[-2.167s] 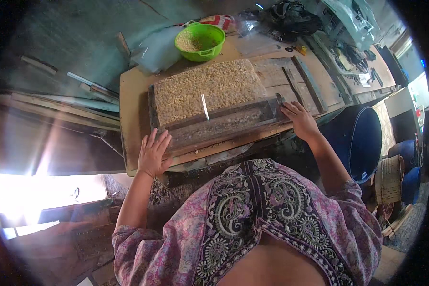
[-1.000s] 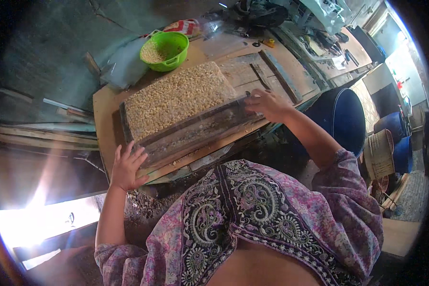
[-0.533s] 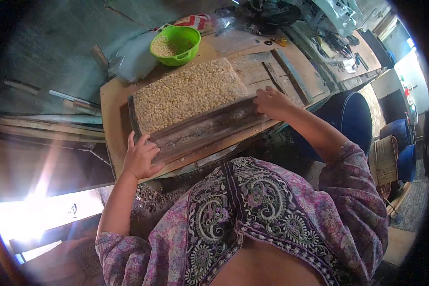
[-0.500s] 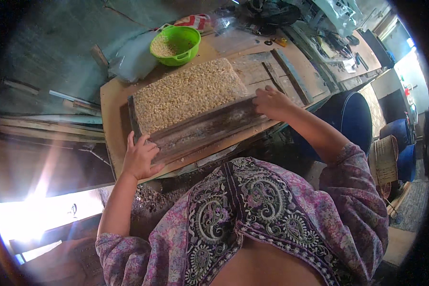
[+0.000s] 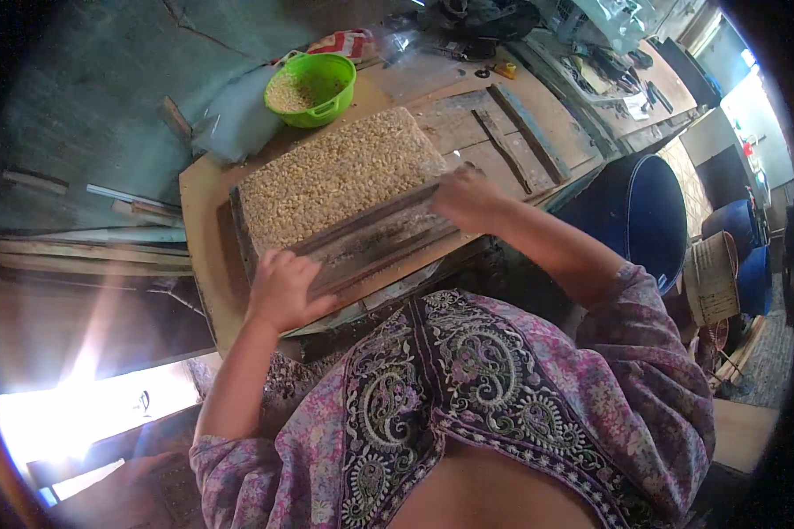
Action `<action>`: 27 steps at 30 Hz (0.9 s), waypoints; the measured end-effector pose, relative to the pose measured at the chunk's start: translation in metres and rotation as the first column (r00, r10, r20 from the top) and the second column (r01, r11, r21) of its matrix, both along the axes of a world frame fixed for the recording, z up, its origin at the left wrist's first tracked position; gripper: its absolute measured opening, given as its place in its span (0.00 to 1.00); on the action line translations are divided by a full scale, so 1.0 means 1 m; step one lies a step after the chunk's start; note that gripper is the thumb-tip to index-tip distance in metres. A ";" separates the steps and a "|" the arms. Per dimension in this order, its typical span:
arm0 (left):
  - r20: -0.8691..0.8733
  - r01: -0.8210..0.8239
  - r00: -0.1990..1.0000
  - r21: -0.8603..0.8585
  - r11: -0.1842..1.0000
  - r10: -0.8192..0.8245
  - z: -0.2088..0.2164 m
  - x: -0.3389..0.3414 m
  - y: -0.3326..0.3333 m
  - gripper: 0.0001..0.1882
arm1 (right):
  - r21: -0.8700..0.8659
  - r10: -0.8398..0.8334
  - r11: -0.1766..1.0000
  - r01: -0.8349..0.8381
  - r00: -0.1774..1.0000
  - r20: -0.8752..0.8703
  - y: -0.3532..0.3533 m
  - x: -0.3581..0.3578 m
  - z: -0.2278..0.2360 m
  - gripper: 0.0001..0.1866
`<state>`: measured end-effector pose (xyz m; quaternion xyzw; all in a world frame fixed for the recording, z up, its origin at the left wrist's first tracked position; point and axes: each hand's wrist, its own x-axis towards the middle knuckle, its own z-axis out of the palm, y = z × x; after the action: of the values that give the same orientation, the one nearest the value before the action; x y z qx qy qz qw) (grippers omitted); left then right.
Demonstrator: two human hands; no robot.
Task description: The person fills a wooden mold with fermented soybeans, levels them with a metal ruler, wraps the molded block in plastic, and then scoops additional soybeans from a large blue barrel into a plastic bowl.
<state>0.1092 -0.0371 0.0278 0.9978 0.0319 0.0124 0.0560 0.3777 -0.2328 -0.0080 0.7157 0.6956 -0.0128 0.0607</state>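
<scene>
A pale yellow slab of pressed bean-like pieces (image 5: 340, 181) lies in a wooden frame on the table, its surface lumpy. Along its near side runs a long, worn wooden bar (image 5: 362, 251). My left hand (image 5: 284, 286) rests at the near left corner of the frame, fingers bent over the edge and thumb stretched out to the right. At the bar's right end, by the slab's near right corner, my right hand (image 5: 469, 198) is closed, its fingers curled on the bar. Its fingertips are slightly blurred and partly hidden.
Behind the slab stands a green plastic bowl (image 5: 311, 88) with loose pale pieces, beside a clear plastic sheet (image 5: 238, 123). Loose wooden strips (image 5: 503, 152) lie on the boards to the right. A blue barrel (image 5: 648, 216) stands past the table's right edge.
My right hand has moved left along the bar, its fingers more tightly curled. My left hand has shifted right and slightly down, its fingers now bent closer together. The slab stays in the frame.
</scene>
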 end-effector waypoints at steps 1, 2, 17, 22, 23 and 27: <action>0.001 0.004 1.000 0.002 1.000 -0.004 -0.007 0.012 -0.008 0.22 | -0.038 -0.053 0.998 0.047 0.984 -0.170 0.005 -0.011 0.000 0.12; 0.042 -0.066 0.996 -0.216 0.974 0.077 -0.020 0.024 -0.016 0.22 | -0.079 -0.106 0.993 0.084 0.938 -0.331 0.010 -0.020 0.000 0.14; -0.104 -0.038 0.995 -0.299 0.954 0.007 -0.065 0.093 -0.049 0.19 | 0.420 -0.576 0.397 0.816 0.578 -0.578 -0.042 0.070 -0.029 0.13; -0.046 0.160 0.986 -0.034 0.987 -0.162 -0.058 0.110 -0.069 0.27 | 0.076 -0.858 0.447 0.891 0.451 -0.246 -0.063 0.081 -0.055 0.15; -0.040 0.163 0.986 -0.030 0.986 -0.164 -0.055 0.111 -0.071 0.27 | 0.083 -0.859 0.444 0.892 0.450 -0.245 -0.063 0.083 -0.056 0.15; 0.079 0.156 0.984 0.043 0.987 -0.159 -0.053 0.110 -0.066 0.38 | 0.095 -0.834 0.271 0.958 0.283 -0.473 -0.066 0.099 -0.086 0.17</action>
<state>0.2187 -0.1030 -0.0254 0.9967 -0.0497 0.0494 0.0398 0.4762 -0.2987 -0.0936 0.9668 0.1434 -0.0362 -0.2085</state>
